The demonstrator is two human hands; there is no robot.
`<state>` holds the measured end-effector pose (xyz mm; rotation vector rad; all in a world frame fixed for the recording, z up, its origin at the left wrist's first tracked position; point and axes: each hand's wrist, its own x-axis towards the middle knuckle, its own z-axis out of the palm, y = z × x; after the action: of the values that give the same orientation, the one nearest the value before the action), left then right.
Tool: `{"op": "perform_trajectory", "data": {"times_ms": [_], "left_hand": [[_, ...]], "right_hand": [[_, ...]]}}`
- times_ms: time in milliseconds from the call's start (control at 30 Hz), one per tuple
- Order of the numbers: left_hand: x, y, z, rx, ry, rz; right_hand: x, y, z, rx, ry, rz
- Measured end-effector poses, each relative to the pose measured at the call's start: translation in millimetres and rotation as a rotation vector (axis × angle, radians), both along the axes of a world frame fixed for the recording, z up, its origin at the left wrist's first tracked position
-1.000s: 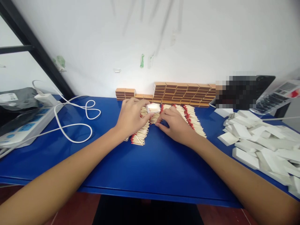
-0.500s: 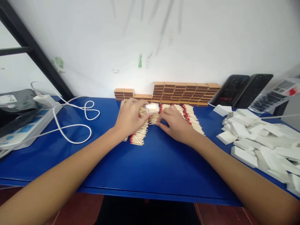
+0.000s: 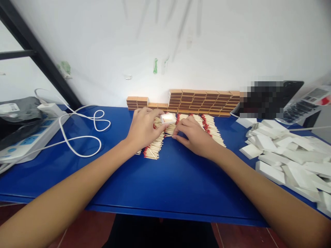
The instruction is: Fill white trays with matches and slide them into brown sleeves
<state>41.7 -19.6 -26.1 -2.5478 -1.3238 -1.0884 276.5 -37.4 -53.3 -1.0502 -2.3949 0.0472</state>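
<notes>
Between thumb and fingers my left hand grips a small white matchbox tray, tilted so that its inside faces me. Just right of it, my right hand has thumb and forefinger pinched together at the ends of some matches on the table. Rows of red-tipped matches lie beneath and around both hands. Whether the right fingertips hold a match is too small to make out.
Brown-sided matchboxes are stacked along the wall. White trays lie heaped at the right, before dark phones and a plastic bag. White cable and a power strip occupy the left of the blue table.
Both hands keep nearly the same place and grip. The view has shifted very slightly.
</notes>
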Motion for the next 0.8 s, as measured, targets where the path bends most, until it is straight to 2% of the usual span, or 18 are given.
{"op": "perform_trajectory", "data": {"times_ms": [300,633,800], "left_hand": [[-0.8,0.5,-1.0,-0.003,0.003,0.009],[0.8,-2.6,2.1,-0.04,0.015,0.006],[-0.9,-0.8,2.4,-0.041,0.025,0.006]], "right_hand": [[-0.4,-4.1,4.2,-0.012,0.012,-0.004],[0.7,1.0,-1.1,-0.079,-0.007,0.003],[8.0,-0.8,6.7,-0.091,-0.031,0.009]]}}
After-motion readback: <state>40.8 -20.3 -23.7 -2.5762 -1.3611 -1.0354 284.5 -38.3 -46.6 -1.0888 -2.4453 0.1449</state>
